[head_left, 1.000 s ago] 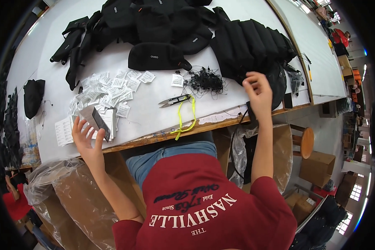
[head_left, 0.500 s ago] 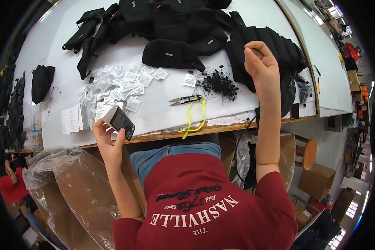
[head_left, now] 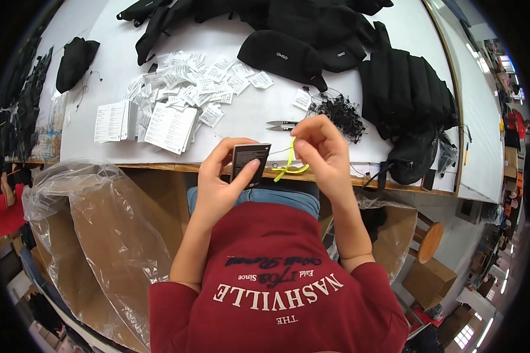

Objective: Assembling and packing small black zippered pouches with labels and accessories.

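Note:
My left hand (head_left: pixel 221 176) grips a small stack of black hang tags (head_left: pixel 251 160) upright above the table's front edge, its thumb across the front. Just to the right, my right hand (head_left: pixel 323 154) pinches a thin tag string (head_left: pixel 283 149), which runs faintly toward the tags; whether it passes through them I cannot tell. A yellow-green ribbon (head_left: pixel 291 170) hangs below and behind the right fingertips, by the thread snips (head_left: pixel 281 125). Beyond that hand lies a tangled heap of black tag strings (head_left: pixel 341 117).
White printed booklets (head_left: pixel 171 126) and a heap of small white packets (head_left: pixel 200 82) lie at left. Black fabric pouches (head_left: pixel 282 56) cover the table's far side, with more black bags (head_left: pixel 409 88) at right. A plastic-lined carton (head_left: pixel 112 235) stands below the front edge.
My right hand has come down and inward from above the black bags to beside the tags. My left hand has moved right with the hang tags, now held more upright. The view has shifted.

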